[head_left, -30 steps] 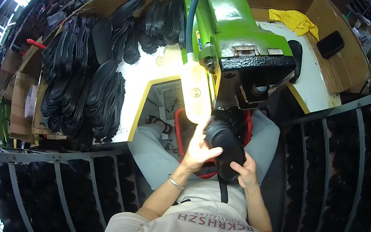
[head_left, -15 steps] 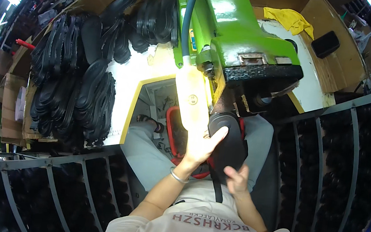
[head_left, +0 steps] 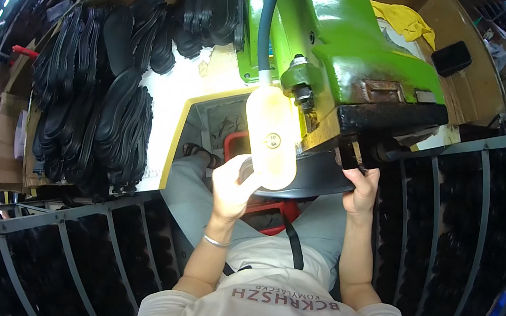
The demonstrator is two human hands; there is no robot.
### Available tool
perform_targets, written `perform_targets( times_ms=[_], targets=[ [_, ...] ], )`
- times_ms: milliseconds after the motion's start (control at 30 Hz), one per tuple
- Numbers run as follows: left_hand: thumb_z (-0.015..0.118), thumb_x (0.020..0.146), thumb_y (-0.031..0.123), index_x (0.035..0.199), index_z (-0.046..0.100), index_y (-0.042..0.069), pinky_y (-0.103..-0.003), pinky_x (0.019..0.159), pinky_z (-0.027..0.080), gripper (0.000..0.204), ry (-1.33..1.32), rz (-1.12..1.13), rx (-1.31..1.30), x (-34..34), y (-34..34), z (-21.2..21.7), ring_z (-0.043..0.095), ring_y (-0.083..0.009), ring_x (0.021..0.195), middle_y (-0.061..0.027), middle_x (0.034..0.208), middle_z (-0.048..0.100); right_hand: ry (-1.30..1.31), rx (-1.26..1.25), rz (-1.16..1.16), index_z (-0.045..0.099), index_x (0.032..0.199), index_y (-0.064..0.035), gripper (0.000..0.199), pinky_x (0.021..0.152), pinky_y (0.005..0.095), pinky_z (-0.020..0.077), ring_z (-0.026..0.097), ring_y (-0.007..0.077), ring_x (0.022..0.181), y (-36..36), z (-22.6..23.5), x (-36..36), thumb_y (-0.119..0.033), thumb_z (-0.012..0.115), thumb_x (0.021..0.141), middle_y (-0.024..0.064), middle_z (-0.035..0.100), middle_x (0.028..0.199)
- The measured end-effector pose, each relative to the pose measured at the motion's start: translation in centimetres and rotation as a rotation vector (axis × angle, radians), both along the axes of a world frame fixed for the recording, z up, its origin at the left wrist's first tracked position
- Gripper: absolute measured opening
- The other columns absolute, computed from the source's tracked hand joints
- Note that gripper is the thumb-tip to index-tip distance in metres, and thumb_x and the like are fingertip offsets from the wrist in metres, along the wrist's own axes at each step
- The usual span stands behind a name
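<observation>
Both hands grip a black shoe sole (head_left: 314, 179) under the green machine (head_left: 344, 61), left hand (head_left: 232, 187) and right hand (head_left: 362, 189) pinching opposite ends.

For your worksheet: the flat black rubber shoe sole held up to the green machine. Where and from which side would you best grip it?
Probably by its two ends, coming from below. The flat black rubber shoe sole lies crosswise under the green machine, which blocks its top. The left hand and right hand pinch its opposite ends that way.
</observation>
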State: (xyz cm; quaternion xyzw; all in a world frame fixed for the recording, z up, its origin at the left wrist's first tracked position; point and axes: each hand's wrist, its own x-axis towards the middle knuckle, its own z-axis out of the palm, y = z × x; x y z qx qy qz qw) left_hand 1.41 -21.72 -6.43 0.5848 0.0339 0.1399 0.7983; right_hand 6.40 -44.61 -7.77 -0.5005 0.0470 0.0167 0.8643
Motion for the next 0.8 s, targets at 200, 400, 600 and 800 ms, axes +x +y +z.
perform_targets(
  times_ms=[200,400,600,800],
  targets=[
    [0.069,0.076,-0.002,0.101,0.059,-0.008,-0.026,0.078,0.049,0.027,0.197,0.039,-0.142,-4.1,2.7,-2.0,0.063,-0.0155,0.083,-0.0122,0.092,0.066,-0.075,-0.091,0.084,0.06,0.097,0.0013,0.033,0.077,0.0247,0.0478,0.06,0.0105,0.083,4.1,2.6,0.3,0.003,0.072,0.067,0.0046,0.064,0.092],
    [0.07,0.076,0.0,0.114,0.057,-0.005,-0.027,0.085,0.047,0.041,0.151,-0.496,0.376,-1.0,1.4,-1.3,0.058,-0.0135,0.092,-0.0067,0.102,0.064,-0.179,-0.257,0.173,0.058,0.104,0.001,0.04,0.077,0.0245,0.0486,0.061,0.0115,0.084,5.7,2.7,1.1,0.0,0.076,0.069,0.0053,0.064,0.095],
    [0.069,0.08,0.004,0.101,0.062,-0.003,-0.025,0.08,0.048,0.023,0.087,-0.087,0.5,2.0,-4.0,-2.6,0.059,-0.0136,0.089,-0.0082,0.095,0.064,0.02,-0.244,0.34,0.051,0.113,0.0024,0.042,0.086,0.0292,0.0461,0.057,0.0139,0.098,3.8,-0.2,-5.9,-0.004,0.071,0.076,0.0082,0.059,0.109],
    [0.065,0.081,-0.002,0.108,0.054,-0.006,-0.025,0.076,0.049,0.03,0.104,-0.093,0.175,-0.3,-3.6,-2.3,0.06,-0.0143,0.084,-0.0086,0.093,0.064,0.173,-0.219,0.35,0.054,0.099,0.0047,0.03,0.072,0.0257,0.0481,0.059,0.012,0.08,-2.1,-3.3,-11.6,-0.001,0.069,0.074,0.0098,0.061,0.094]
  ],
)
